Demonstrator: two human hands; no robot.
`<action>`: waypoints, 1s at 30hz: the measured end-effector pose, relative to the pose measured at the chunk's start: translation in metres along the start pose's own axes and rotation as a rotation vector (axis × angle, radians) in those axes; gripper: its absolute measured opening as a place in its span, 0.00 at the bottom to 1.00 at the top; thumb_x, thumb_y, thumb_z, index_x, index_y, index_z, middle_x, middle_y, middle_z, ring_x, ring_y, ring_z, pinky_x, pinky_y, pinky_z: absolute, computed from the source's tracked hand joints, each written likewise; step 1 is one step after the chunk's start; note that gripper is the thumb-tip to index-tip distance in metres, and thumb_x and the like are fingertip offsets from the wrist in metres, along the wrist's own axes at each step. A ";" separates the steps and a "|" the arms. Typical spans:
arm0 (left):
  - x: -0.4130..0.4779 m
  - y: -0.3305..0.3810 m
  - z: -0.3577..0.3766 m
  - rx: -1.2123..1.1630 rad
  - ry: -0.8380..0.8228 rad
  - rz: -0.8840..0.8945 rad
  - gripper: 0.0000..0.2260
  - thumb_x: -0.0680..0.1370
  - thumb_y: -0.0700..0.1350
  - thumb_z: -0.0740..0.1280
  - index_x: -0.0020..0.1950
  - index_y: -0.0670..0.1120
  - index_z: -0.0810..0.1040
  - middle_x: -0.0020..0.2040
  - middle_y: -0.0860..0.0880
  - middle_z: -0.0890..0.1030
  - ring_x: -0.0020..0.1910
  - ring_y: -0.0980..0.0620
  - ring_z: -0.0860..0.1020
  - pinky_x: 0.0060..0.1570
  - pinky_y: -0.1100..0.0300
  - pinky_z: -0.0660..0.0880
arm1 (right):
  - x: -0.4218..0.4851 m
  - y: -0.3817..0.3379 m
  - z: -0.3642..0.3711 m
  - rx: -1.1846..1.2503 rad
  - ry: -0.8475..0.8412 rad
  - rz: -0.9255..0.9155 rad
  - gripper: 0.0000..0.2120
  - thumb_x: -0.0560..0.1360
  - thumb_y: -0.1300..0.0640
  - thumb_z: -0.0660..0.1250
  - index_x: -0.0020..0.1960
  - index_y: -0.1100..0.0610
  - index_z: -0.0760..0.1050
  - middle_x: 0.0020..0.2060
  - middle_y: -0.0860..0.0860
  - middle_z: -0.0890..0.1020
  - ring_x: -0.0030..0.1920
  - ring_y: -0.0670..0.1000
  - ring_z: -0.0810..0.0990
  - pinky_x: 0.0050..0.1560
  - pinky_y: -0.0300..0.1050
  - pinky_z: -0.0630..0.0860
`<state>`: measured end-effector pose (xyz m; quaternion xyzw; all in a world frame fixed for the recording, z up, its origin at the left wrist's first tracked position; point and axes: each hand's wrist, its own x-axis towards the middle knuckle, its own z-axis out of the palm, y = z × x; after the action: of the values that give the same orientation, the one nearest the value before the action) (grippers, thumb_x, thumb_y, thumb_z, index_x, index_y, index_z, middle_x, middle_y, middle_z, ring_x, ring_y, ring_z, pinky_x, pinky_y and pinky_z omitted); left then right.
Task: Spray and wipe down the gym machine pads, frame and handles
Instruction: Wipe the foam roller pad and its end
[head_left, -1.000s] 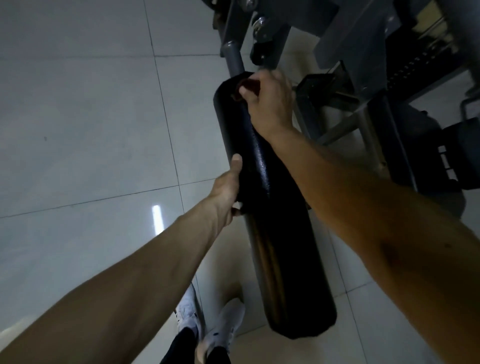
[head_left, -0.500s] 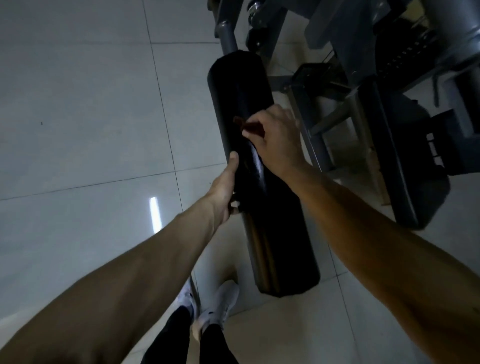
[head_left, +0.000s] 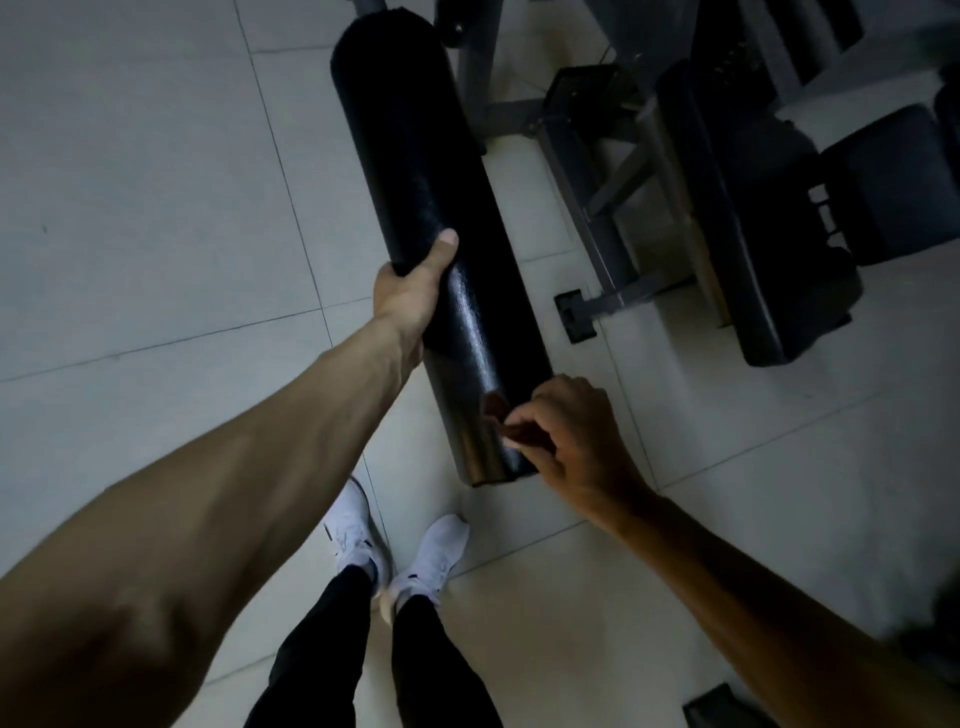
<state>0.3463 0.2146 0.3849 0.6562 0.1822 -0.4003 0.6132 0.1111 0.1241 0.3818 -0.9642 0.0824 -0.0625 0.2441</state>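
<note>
Left hand (head_left: 410, 299) is wrapped round the middle of the long black cylindrical foam roller pad (head_left: 415, 156), steadying it. Right hand (head_left: 571, 441) pinches a small dark red cloth (head_left: 496, 410) against the pad, right by its near end edge, so I'd guess this roller's nearly finished. The grey metal frame (head_left: 587, 166) and black seat pad (head_left: 769, 260) beyond the right hand probably aren't wiped yet. Plenty of pale tiled floor (head_left: 130, 208) left of the left hand, but it's cramped on the right.

The right hand (head_left: 576, 441), pinching a dark red cloth (head_left: 493, 410), has slid down the black roller pad (head_left: 415, 156) from its far end to its near end, past the left hand (head_left: 410, 296)
</note>
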 end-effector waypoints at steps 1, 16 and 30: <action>0.000 0.000 0.002 -0.004 0.011 0.009 0.32 0.69 0.65 0.78 0.65 0.48 0.76 0.54 0.52 0.85 0.49 0.52 0.84 0.58 0.50 0.81 | -0.008 -0.001 -0.004 -0.001 -0.015 -0.027 0.14 0.74 0.53 0.78 0.54 0.49 0.76 0.48 0.50 0.76 0.47 0.53 0.75 0.44 0.56 0.72; 0.030 0.021 -0.025 0.088 0.060 -0.045 0.34 0.78 0.68 0.65 0.76 0.48 0.68 0.67 0.48 0.77 0.63 0.44 0.76 0.66 0.42 0.74 | 0.185 -0.002 0.022 0.072 0.223 0.245 0.10 0.79 0.51 0.72 0.58 0.52 0.77 0.56 0.49 0.75 0.59 0.50 0.73 0.62 0.50 0.73; 0.078 0.055 -0.030 0.099 -0.174 -0.111 0.22 0.81 0.66 0.61 0.68 0.54 0.74 0.63 0.52 0.81 0.53 0.51 0.81 0.46 0.53 0.81 | 0.421 0.004 0.024 0.009 0.322 0.408 0.13 0.81 0.47 0.68 0.63 0.50 0.77 0.63 0.51 0.76 0.66 0.52 0.72 0.69 0.52 0.68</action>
<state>0.4435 0.2138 0.3606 0.6373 0.1446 -0.4976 0.5704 0.5262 0.0520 0.3928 -0.9042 0.3127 -0.1652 0.2396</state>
